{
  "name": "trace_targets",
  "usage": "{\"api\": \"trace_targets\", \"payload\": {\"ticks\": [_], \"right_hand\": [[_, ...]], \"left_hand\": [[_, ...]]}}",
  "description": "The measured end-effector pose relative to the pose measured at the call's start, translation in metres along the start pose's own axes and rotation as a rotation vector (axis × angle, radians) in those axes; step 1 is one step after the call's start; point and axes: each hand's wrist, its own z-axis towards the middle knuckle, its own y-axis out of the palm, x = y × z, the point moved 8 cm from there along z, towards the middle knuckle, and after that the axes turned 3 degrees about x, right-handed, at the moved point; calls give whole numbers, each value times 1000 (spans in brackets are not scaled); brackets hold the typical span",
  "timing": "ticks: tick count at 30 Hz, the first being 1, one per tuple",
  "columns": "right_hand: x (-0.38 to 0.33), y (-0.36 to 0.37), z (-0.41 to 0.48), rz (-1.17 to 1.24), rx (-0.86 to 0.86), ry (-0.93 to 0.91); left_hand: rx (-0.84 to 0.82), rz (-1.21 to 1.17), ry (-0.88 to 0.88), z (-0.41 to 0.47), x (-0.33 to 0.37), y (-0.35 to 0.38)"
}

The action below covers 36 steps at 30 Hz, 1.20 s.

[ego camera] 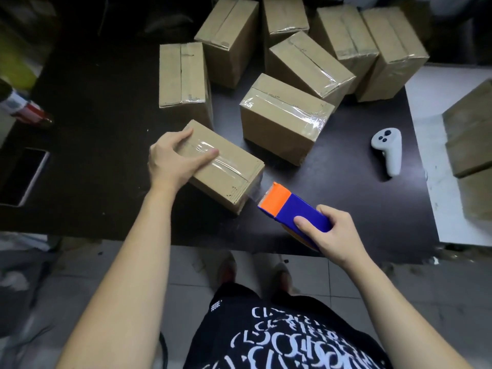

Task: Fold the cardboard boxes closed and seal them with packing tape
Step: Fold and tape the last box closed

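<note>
- Your left hand (173, 161) grips the small brown cardboard box (229, 177) at the near edge of the dark table (106, 102), fingers hooked over its far edge and thumb flat on the tape.
- Your right hand (338, 233) is wrapped round the blue and orange tape dispenser (292, 206), just off the box's near corner.
- A clear strip of packing tape (254, 194) runs from that corner to the dispenser, uncut. This box looks folded and taped on top, so cutting is what remains.
- Seven more closed cardboard boxes (285, 115) stand behind, most showing glossy tape.
- Flat brown cardboard sheets (471, 129) on the white surface to the right may be boxes yet to do.
- Small dark print on the box tops is too small to read, the white lettering on your black shirt (292, 342) is illegible, and no brand shows on the dispenser.
</note>
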Motion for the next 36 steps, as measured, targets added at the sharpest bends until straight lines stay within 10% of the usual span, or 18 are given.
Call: {"api": "trace_targets", "payload": {"ticks": [18, 36], "right_hand": [[5, 49, 34, 90, -136, 109], [3, 18, 26, 143, 315, 184]], "left_hand": [[-2, -27, 5, -3, 5, -4], [177, -106, -153, -33, -10, -24]]}}
